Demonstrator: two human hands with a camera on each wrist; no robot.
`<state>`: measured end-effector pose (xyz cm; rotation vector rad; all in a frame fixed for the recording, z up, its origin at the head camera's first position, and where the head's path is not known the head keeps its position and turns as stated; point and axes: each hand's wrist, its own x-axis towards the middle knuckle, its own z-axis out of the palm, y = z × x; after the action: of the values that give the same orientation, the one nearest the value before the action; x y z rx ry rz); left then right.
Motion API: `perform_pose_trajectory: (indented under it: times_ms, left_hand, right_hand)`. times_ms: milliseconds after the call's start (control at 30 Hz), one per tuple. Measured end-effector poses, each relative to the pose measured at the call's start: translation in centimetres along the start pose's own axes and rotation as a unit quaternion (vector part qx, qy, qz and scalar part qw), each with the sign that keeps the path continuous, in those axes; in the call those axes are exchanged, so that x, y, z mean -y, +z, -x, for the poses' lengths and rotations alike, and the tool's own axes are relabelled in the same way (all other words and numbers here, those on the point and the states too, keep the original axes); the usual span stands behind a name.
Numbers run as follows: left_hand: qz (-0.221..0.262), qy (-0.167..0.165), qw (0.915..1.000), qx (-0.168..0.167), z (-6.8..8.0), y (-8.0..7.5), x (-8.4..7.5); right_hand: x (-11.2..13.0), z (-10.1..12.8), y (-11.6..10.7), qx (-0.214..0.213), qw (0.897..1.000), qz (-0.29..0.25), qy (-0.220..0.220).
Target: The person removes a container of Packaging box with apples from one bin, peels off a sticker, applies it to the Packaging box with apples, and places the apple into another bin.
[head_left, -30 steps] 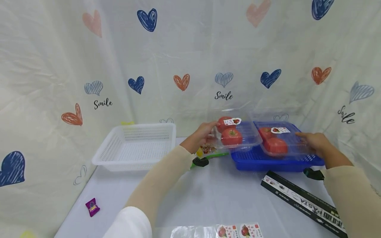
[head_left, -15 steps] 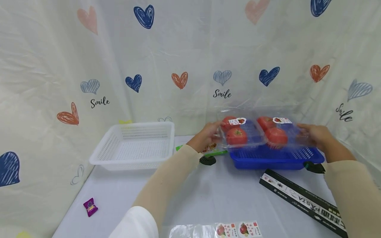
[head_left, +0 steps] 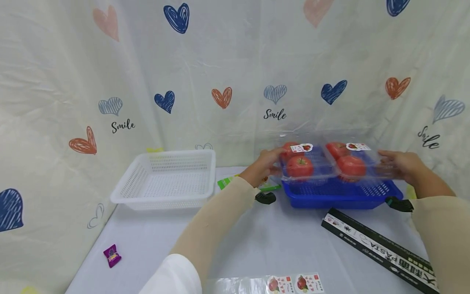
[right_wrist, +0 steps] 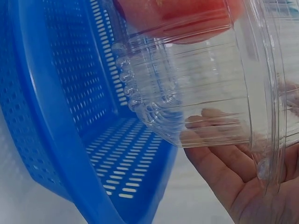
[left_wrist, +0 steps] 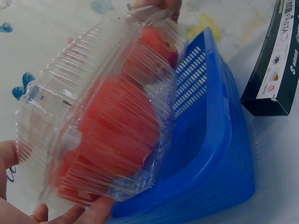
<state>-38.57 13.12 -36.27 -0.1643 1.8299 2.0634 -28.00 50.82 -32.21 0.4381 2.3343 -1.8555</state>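
The left hand (head_left: 267,163) grips the near-left end of a clear clamshell box (head_left: 307,163) with two red tomatoes inside, fingers curled round its edge; in the left wrist view only the fingertips (left_wrist: 88,212) show under the ribbed plastic. The right hand (head_left: 398,165) holds a second clamshell (head_left: 354,163) from its right end, the fingers (right_wrist: 219,154) cupped beneath the clear base. The two boxes sit side by side between the hands, their inner edges touching or nearly so, and both are lifted just above the blue basket (head_left: 341,194), which stands on the table (head_left: 257,245) directly below them.

By the look of it, the step in hand is carrying the two boxes clear of the blue basket. Any move from here calls for level, steady hands, since the thin plastic flexes and the tomatoes could roll inside.

Out past the left hand, to its left, stands an empty white basket (head_left: 165,179); near the left forearm lie a green-handled tool (head_left: 266,192) and a green packet. In front of the right arm lies a long black pasta box (head_left: 378,249).

Hard to tell: whether the lids are snapped shut, and whether the boxes clear the basket rim fully. The print on the labels is too small to read, and the right palm is blurred behind the plastic.
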Motion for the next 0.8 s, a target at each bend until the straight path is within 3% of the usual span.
perform_pose_trajectory:
  times_ms: [233,367,533,800]
  left_hand:
    - [-0.008,0.003,0.9995,-0.031,-0.1,1.0,0.4]
    - [-0.021,0.014,0.9992,-0.029,-0.2,1.2,0.7]
    - [-0.06,0.021,0.9969,-0.045,-0.7,1.5,1.6]
    - [-0.117,-0.009,0.9892,-0.088,-2.1,1.0,3.0]
  right_hand:
    - [-0.4,0.0,-0.5,-0.019,1.0,0.02,-0.005]
    - [-1.0,-0.1,-0.7,-0.013,1.0,0.016,-0.001]
    - [-2.1,-0.2,-0.9,-0.018,0.999,0.036,0.002]
    - [-3.1,-0.7,-0.3,-0.067,0.993,0.092,0.001]
